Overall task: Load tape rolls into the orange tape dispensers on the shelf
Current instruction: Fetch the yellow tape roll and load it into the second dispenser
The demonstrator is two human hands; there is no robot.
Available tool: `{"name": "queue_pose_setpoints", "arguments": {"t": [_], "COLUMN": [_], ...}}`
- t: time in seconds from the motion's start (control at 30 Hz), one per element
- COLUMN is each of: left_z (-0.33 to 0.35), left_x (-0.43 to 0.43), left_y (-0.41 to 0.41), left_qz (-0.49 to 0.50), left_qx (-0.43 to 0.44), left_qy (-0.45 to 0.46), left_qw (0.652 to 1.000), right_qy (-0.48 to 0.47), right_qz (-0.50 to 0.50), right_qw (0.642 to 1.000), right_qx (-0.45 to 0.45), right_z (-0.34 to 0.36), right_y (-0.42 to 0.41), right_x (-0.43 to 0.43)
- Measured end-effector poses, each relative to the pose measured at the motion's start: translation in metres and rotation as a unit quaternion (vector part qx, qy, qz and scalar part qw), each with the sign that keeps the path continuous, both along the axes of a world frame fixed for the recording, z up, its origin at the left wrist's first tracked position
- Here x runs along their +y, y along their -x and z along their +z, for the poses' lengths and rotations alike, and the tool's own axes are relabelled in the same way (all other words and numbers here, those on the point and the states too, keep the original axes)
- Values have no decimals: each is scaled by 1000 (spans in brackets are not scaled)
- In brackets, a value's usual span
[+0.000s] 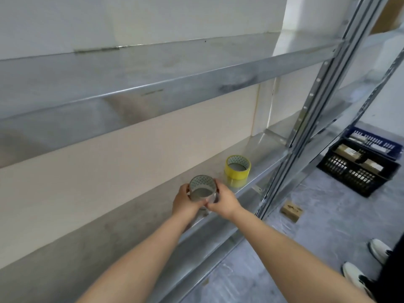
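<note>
Both forearms reach forward and meet over the lower shelf [131, 226]. The left hand [184, 201] and right hand [222, 201] hold a clear roll [202, 189] between them, its core opening facing up. The left fingers curl round its left side. The right thumb and fingers pinch its near right edge. A yellow roll [237, 169] stands on the shelf just beyond, apart from the hands. A black crate [358, 171] sits on the floor to the right.
</note>
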State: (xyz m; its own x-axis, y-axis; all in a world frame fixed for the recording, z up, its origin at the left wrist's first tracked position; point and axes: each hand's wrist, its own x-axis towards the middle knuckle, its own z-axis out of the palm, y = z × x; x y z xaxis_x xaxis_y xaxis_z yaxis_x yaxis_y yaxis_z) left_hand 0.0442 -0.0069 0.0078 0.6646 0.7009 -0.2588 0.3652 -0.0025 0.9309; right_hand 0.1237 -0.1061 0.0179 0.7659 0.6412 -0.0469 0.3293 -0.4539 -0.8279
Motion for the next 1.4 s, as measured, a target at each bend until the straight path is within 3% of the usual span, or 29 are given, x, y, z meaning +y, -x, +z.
{"name": "queue_pose_setpoints", "arguments": {"t": [0.33,0.5,0.7,0.9,1.1,1.4], "left_z": [2,27,29,1,-8,-1], "left_x": [1,-10,-40,-61,-63,-63], "left_y": [-17,-60,-127,-150,-159,-160], "left_qz": [61,71,0,-25,33,103], "left_qx": [75,85,94,118,77,5], "left_qy": [-45,-123,-173,-122,-49,-73], "left_qw": [994,986,980,985,995,992], "right_qy": [76,68,97,138,56,-13], "right_qz": [130,191,181,149,148,149], "right_qw": [989,977,974,979,987,988], "right_qx": [-3,-69,-91,-23,-18,-38], "right_z": [-4,26,32,1,-11,-6], "right_y": [-39,-88,-166,-206,-205,-203], "right_x": [13,1,-36,-66,-56,-46]}}
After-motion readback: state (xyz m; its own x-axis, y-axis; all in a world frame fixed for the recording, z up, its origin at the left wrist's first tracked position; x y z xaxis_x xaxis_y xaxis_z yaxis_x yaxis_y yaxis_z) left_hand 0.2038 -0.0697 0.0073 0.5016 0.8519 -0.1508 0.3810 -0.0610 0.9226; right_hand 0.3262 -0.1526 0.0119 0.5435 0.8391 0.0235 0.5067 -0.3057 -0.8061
